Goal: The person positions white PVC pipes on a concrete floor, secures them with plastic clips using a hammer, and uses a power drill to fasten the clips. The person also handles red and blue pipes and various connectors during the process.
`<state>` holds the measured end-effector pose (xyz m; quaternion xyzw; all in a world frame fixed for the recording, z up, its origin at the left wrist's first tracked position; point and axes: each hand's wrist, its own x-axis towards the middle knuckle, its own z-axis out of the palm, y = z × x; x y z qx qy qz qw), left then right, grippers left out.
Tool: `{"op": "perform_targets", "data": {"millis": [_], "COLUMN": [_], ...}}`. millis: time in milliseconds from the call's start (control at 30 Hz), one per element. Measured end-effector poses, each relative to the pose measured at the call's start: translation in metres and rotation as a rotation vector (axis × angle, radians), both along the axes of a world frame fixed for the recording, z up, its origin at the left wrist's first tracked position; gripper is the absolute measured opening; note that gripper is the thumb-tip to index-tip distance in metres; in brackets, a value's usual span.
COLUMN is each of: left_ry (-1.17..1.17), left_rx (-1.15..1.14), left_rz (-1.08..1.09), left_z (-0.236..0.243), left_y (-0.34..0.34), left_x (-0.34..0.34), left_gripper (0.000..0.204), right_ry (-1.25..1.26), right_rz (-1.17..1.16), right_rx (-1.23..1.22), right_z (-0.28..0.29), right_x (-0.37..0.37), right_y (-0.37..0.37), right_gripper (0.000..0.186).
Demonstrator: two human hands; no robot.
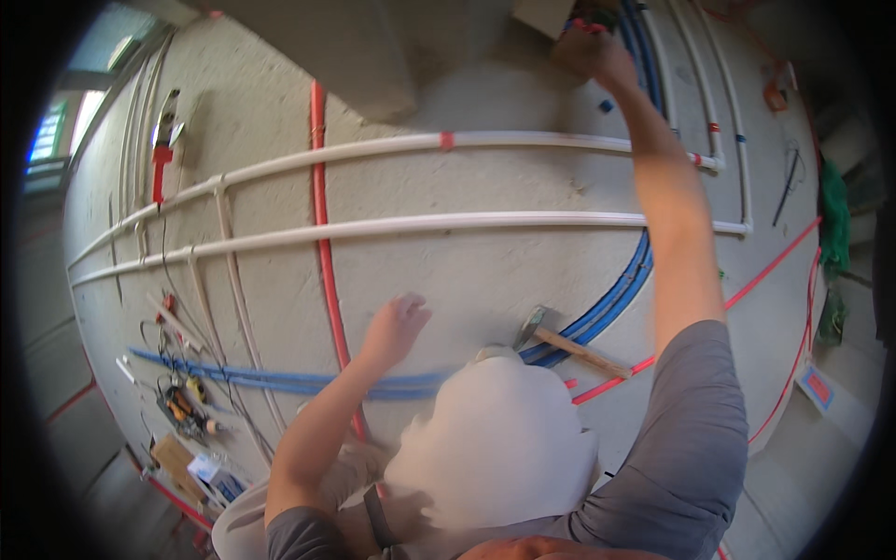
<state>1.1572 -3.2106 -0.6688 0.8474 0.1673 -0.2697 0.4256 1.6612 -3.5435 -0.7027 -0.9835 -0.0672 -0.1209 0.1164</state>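
My right hand (602,51) reaches to the top of the view by a brown box (543,17), its blurred fingers closed around something red and dark that I cannot make out. My left hand (399,322) is raised over the grey concrete floor (383,271), fingers curled, with nothing visible in them. To its right a hammer (569,341) with a wooden handle lies by curved blue pipes (616,285). A red pipe (322,261) runs behind my left hand, crossed by two long white pipes (476,220). My pale-clothed leg (490,439) fills the lower middle.
A red-and-black tool (161,163) lies at upper left. Tools with cables (187,411) and boxes (182,462) sit at lower left. A concrete block (355,51) juts in at the top. Red pipes (775,257), green netting (833,224) and a small sign-like card (815,387) are at right.
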Motion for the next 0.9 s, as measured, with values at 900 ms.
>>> {"op": "perform_targets", "data": {"millis": [900], "left_ry": [0.136], "left_rx": [-1.309], "left_rz": [0.927], "left_z": [-0.001], "left_y": [-0.066], "left_x": [0.083], "left_gripper": [0.024], "right_ry": [-0.115], "right_rz": [0.597], "right_rx": [0.246], "right_z": [0.057], "right_x": [-0.423], "right_y": [0.094], "right_gripper": [0.013]}}
